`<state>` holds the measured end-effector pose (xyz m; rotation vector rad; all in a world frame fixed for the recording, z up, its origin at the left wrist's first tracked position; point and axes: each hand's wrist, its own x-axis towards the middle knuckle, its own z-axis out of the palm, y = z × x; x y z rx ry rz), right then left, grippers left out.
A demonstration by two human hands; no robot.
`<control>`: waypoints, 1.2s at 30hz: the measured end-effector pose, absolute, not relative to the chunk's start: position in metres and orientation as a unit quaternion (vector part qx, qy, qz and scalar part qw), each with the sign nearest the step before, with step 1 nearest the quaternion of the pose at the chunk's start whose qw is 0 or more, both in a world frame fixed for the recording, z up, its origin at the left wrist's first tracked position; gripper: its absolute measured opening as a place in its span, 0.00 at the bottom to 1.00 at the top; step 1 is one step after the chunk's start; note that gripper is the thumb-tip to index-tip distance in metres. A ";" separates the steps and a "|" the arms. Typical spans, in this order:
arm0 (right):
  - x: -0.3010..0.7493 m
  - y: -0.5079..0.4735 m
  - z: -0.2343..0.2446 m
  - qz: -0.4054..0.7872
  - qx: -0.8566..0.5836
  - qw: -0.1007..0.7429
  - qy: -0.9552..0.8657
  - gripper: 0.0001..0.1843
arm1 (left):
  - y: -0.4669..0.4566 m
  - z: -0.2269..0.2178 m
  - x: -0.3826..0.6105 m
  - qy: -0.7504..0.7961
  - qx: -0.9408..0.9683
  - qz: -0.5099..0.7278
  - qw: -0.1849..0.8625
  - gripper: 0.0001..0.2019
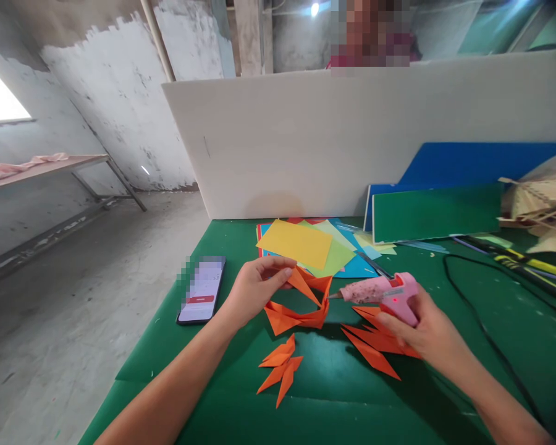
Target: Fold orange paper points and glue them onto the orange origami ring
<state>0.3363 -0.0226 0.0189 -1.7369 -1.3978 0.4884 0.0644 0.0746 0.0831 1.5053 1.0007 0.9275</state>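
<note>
Between the fingers of my left hand [264, 281] is the upper edge of a ring of folded orange paper [299, 319]. My right hand [429, 321] grips a pink hot glue gun [401, 296] with a small red light on its side. The gun's nozzle points left and meets, or nearly meets, the ring's right side. Nearer to me on the green table [324, 377] lies a small cluster of folded orange paper pieces [282, 368]. More folded orange pieces [375, 346] lie below the glue gun, partly covered by my right hand.
A phone [202, 290] lies at the table's left edge. Coloured paper sheets [301, 241] are stacked behind the ring. A white board [278, 142] stands across the back, with a person [370, 31] beyond it. Pliers [523, 262] and a black cable [472, 296] are at the right.
</note>
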 end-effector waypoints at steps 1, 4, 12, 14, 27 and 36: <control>0.336 -0.023 0.019 0.231 -0.678 0.439 -0.543 0.28 | 0.074 0.084 0.065 0.420 0.628 0.388 0.527 0.09; 0.335 -0.024 0.020 0.320 -0.626 0.472 -0.532 0.24 | 0.072 0.085 0.066 0.426 0.633 0.385 0.519 0.09; 0.322 -0.026 0.020 0.387 -0.581 0.470 -0.541 0.21 | 0.065 0.077 0.071 0.397 0.665 0.341 0.533 0.10; 0.319 -0.027 0.020 0.376 -0.587 0.476 -0.537 0.21 | 0.064 0.075 0.072 0.394 0.666 0.334 0.538 0.11; 0.324 -0.026 0.024 0.262 -0.640 0.428 -0.582 0.22 | 0.064 0.079 0.072 0.394 0.650 0.334 0.558 0.10; 0.333 -0.028 0.021 0.129 -0.648 0.445 -0.604 0.20 | 0.064 0.080 0.072 0.405 0.662 0.333 0.535 0.10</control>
